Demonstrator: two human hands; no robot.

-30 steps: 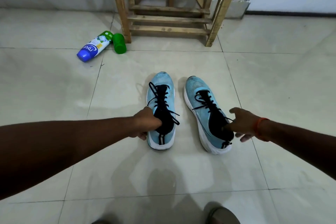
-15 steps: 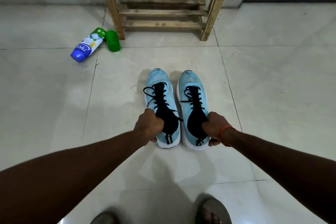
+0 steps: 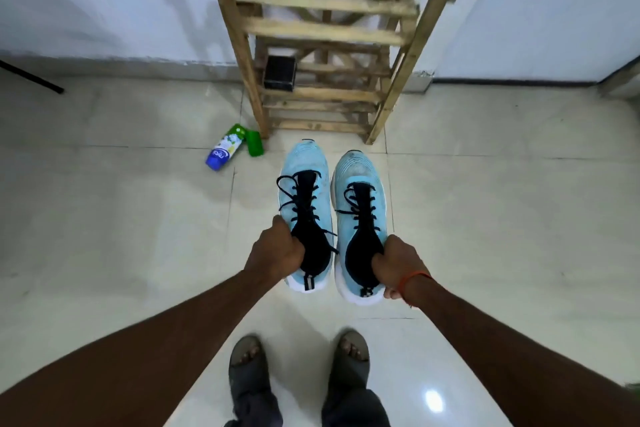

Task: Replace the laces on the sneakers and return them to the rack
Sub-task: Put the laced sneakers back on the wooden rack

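Sneakers side by side before the wooden rack [image 3: 322,31]: left hand [image 3: 277,250] grips the left sneaker [image 3: 304,215] at its collar, right hand [image 3: 394,267] grips the right sneaker [image 3: 360,225], black laces [image 3: 304,198] threaded on both.

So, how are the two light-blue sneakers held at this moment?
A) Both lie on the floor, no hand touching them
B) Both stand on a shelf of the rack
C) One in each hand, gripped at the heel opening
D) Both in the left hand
C: the left hand grips one light-blue sneaker at its opening, and the right hand grips the other sneaker the same way.
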